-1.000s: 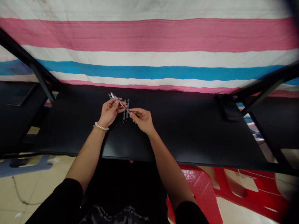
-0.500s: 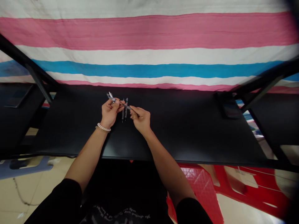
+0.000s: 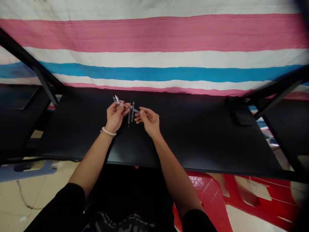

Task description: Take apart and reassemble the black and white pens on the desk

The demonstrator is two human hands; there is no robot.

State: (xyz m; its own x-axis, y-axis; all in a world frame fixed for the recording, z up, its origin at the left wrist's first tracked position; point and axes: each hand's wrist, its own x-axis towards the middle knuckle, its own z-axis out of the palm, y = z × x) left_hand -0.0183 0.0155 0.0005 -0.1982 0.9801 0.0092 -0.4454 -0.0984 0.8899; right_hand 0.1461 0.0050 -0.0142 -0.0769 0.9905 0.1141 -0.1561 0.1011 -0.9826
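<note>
No writing is legible. The left hand point(image 3: 115, 116) grips slim, glossy pens point(image 3: 118, 102) pointing toward 10 o'clock; the right hand point(image 3: 149, 120), fingers loose, touches one tip. 2 pens point(image 3: 130, 116) lie on the matte black table point(image 3: 193, 135).

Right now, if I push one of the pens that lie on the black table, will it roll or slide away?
Probably it rolls: the pens on the table look slim and round, and the black table looks smooth and flat. They seem light and stiff, so a small push may move them easily. The pen held by the left hand, with the right hand at its tip, stays straight.
</note>
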